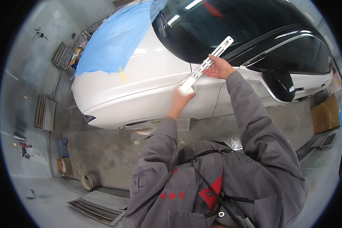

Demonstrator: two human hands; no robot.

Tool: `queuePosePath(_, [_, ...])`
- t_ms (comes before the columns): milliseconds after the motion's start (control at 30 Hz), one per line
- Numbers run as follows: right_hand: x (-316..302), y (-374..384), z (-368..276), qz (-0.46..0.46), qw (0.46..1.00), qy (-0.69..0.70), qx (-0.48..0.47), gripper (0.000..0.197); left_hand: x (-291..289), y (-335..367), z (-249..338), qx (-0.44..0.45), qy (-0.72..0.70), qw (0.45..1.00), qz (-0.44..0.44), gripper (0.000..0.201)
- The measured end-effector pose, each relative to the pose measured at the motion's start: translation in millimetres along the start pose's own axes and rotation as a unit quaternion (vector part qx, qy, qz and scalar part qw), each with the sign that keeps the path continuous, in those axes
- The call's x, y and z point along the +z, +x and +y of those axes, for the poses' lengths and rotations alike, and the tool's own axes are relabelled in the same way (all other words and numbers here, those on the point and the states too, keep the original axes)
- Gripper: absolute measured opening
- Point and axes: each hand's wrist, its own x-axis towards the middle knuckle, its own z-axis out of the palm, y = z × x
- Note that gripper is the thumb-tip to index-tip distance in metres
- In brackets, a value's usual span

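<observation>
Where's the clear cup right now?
In the head view, the clear cup is just above and right of centre, in the left hand, at the lower end of the white slotted strip.

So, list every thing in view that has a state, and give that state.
Left hand: closed around clear cup
Right hand: gripping slotted white strip
Clear cup: open-topped, held
Slotted white strip: slanted, lower end in cup
Blue sheet: spread over car front
Yellow tape: stuck at sheet's edge
Side window: appears shut
</observation>
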Motion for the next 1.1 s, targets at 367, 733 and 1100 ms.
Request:
queuePosePath(367, [-29.5, -4.4, 18.2, -0.037, 0.990, 0.132, 0.018, 0.045, 13.3, 3.1, 17.5, 0.049, -0.071, 0.996, -0.018, 0.055])
queuePosePath(733, [-41.3, -7.3, 18.5, -0.142, 0.975, 0.172, 0.019, 0.038, 21.6, -16.6, 31.1, 0.049, -0.060, 0.997, 0.024, 0.062])
queuePosePath(1100, [-58.6, -42.5, 46.9, -0.152, 0.986, 0.061, -0.032, 0.048, 40.1, -70.2, 13.7, 0.031, 0.010, 0.995, 0.091, 0.076])
